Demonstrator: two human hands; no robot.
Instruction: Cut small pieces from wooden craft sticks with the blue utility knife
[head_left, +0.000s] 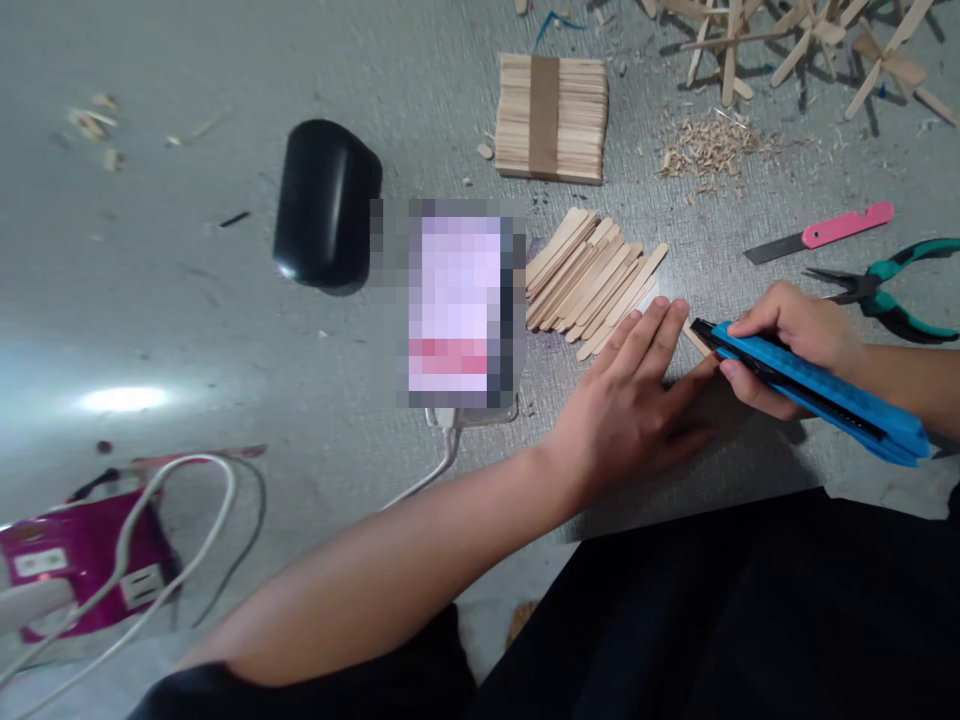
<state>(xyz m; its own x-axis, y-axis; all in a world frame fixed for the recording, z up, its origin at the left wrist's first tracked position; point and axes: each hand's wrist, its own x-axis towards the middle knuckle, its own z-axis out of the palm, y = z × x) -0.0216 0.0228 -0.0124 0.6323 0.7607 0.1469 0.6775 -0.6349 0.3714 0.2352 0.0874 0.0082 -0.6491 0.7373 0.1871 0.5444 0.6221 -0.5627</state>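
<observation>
My left hand (626, 400) lies flat on the table with its fingers stretched out. Its fingertips rest by a loose pile of wooden craft sticks (592, 275), and its index finger reaches toward my right hand. In my right hand (795, 345) is a blue utility knife (832, 390), gripped along its body with the black tip pointing left. That tip touches or hovers just above a single craft stick (695, 337), mostly hidden by the hands. A small white piece (651, 300) shows beside my left fingertips.
A banded bundle of sticks (574, 120), wood shavings (712, 145) and crossed-stick pieces (810, 40) lie farther back. Right are a pink knife (847, 225) and green-handled pliers (870, 285). Left are a blurred-out phone (454, 300), a black case (328, 205) and a purple power strip (97, 560).
</observation>
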